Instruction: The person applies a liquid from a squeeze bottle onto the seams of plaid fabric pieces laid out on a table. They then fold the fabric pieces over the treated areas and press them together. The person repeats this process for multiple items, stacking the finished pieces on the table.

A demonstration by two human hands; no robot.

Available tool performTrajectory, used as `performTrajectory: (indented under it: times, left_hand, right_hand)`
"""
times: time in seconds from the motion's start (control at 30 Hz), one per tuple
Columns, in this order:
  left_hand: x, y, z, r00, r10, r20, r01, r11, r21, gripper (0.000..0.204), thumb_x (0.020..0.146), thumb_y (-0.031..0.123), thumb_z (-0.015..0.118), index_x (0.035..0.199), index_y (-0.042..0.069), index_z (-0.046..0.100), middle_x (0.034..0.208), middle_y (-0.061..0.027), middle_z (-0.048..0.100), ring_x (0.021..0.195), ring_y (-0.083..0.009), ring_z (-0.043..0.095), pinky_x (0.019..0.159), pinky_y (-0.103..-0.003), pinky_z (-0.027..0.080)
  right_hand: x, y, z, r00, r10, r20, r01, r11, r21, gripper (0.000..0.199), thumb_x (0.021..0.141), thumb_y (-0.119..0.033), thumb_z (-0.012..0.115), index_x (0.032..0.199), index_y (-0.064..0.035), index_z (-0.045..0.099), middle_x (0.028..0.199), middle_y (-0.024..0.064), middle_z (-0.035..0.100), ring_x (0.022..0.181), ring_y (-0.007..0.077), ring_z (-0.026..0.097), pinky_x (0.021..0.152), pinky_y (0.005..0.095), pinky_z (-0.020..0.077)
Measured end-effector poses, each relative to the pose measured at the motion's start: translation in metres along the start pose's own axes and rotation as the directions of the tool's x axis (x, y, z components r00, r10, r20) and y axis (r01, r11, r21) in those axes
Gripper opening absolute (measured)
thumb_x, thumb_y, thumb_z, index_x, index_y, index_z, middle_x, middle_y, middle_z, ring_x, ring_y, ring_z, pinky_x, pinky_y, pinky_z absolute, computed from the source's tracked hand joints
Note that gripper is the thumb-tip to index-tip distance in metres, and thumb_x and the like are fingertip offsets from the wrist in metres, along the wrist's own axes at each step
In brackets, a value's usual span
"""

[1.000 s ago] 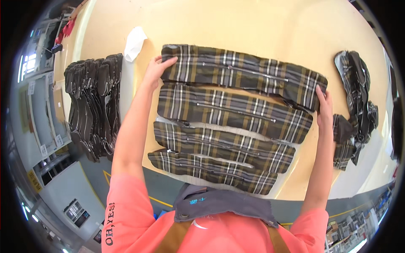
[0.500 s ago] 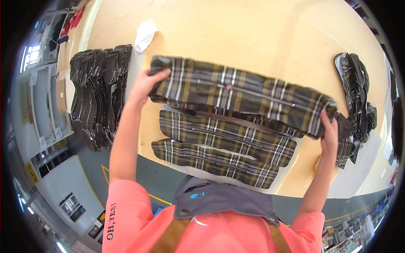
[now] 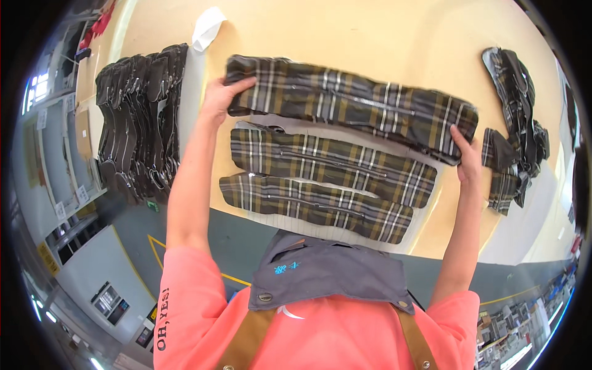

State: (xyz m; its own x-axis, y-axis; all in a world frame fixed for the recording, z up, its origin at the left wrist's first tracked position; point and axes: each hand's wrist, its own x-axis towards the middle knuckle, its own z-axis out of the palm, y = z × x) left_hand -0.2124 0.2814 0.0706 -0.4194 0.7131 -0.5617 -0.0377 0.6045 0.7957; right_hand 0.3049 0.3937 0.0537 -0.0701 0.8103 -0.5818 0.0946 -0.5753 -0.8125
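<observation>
Stretched between my hands is a long plaid fabric piece (image 3: 351, 102) in brown, black and white, with a zipper running along its middle. My left hand (image 3: 223, 97) grips its left end, thumb on top. At the right end my right hand (image 3: 467, 159) pinches the lower corner; the fingers beneath the cloth are hidden. Nearer to me lie two similar zippered plaid pieces, a middle one (image 3: 333, 161) and a front one (image 3: 314, 206), side by side on the table (image 3: 394, 31).
Dark zippered fabric pieces (image 3: 139, 123) lie in a row at the left. More plaid pieces (image 3: 518, 117) are heaped at the right. A white scrap (image 3: 208, 28) rests at the back left. The table's near edge curves just before my apron (image 3: 330, 271).
The held plaid piece's right end has shifted slightly left, and the piece looks flatter. The whole view has moved, so table things appear higher. Both hands keep their hold.
</observation>
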Motion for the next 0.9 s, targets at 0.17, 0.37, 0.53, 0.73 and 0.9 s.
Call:
performTrajectory:
  times: [0.17,0.37,0.53,0.73,0.9]
  left_hand:
    - [-0.067,0.007,-0.03,0.999,-0.021,-0.038,0.016,0.991,-0.131,0.035,0.076,0.009,0.077,0.106,-0.006,0.064,0.099,-0.0116,0.069,0.083,-0.0168,0.066,0.076,-0.031,0.053]
    - [-0.092,-0.066,-0.033,0.992,-0.126,-0.02,0.127,0.987,0.097,0.037,0.074,0.015,0.08,0.106,0.002,0.066,0.1,-0.0058,0.069,0.089,-0.0141,0.064,0.082,-0.028,0.049]
    - [-0.074,-0.097,-0.03,0.997,-0.047,0.058,0.047,0.999,-0.007,0.037,0.076,0.019,0.08,0.107,0.004,0.066,0.102,-0.0033,0.068,0.092,-0.0128,0.062,0.083,-0.027,0.048]
    - [-0.073,-0.09,-0.032,0.988,-0.122,0.089,0.119,0.992,0.043,0.037,0.074,0.017,0.081,0.106,0.003,0.067,0.099,-0.0037,0.069,0.087,-0.0121,0.063,0.079,-0.026,0.049]
    - [-0.105,-0.057,-0.039,0.999,0.05,0.001,-0.05,0.997,0.057,0.036,0.074,0.013,0.08,0.105,-0.001,0.067,0.098,-0.0062,0.07,0.084,-0.0128,0.063,0.078,-0.027,0.05]
  right_hand:
    - [-0.061,-0.017,0.0,0.997,-0.061,-0.05,0.065,0.995,0.073,0.04,0.088,-0.015,0.068,0.122,0.0034,0.056,0.115,0.0102,0.064,0.1,0.0173,0.062,0.09,0.0311,0.0491]
    - [-0.098,0.081,-0.012,0.986,0.168,-0.014,-0.168,0.976,-0.135,0.053,0.082,-0.024,0.076,0.123,-0.0019,0.052,0.115,0.0086,0.062,0.108,0.0192,0.057,0.096,0.0327,0.0431]
    - [-0.099,0.089,0.004,0.994,0.103,-0.038,-0.103,0.994,0.023,0.059,0.082,-0.029,0.074,0.127,-0.0028,0.047,0.125,0.0135,0.054,0.112,0.0203,0.054,0.095,0.0333,0.0438]
    - [-0.099,0.084,0.006,0.986,0.167,0.001,-0.167,0.985,0.029,0.045,0.081,-0.026,0.076,0.11,0.006,0.061,0.103,0.0112,0.067,0.094,0.0168,0.062,0.087,0.0293,0.0469]
    - [-0.12,0.06,0.002,1.0,0.002,-0.025,-0.004,0.994,-0.112,0.042,0.085,-0.02,0.072,0.117,0.0042,0.059,0.107,0.0093,0.066,0.095,0.016,0.062,0.086,0.0289,0.0476]
